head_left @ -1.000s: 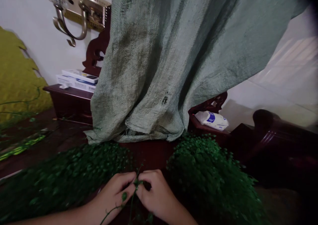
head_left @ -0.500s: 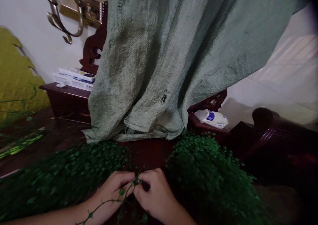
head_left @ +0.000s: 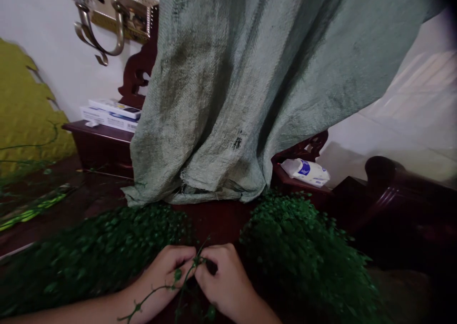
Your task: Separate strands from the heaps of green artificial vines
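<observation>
Both my hands meet at the bottom middle of the view, fingertips almost touching. Between them runs a thin green plant stem (head_left: 186,276) with small leaf nodes, its lower end trailing over my left wrist. My left hand (head_left: 174,264) pinches the stem from the left. From the other side my right hand (head_left: 225,272) pinches it between thumb and forefinger. A dense heap of green plastic-looking foliage (head_left: 96,250) lies left of my hands, and a second leafy heap (head_left: 303,252) lies to the right. Dark red wood (head_left: 217,219) shows between the heaps.
A grey-green woven sack (head_left: 228,105) hangs down beyond my hands. White boxes (head_left: 110,114) sit on a dark wooden ledge at left, a wipes packet (head_left: 306,171) at right. A metal wall lamp (head_left: 117,28), yellow foam mat (head_left: 28,109) and curved wooden armrest (head_left: 385,186) are around.
The whole view has shifted slightly, with things sitting a little further right. Both hands keep their pinch on the stem, with barely any movement.
</observation>
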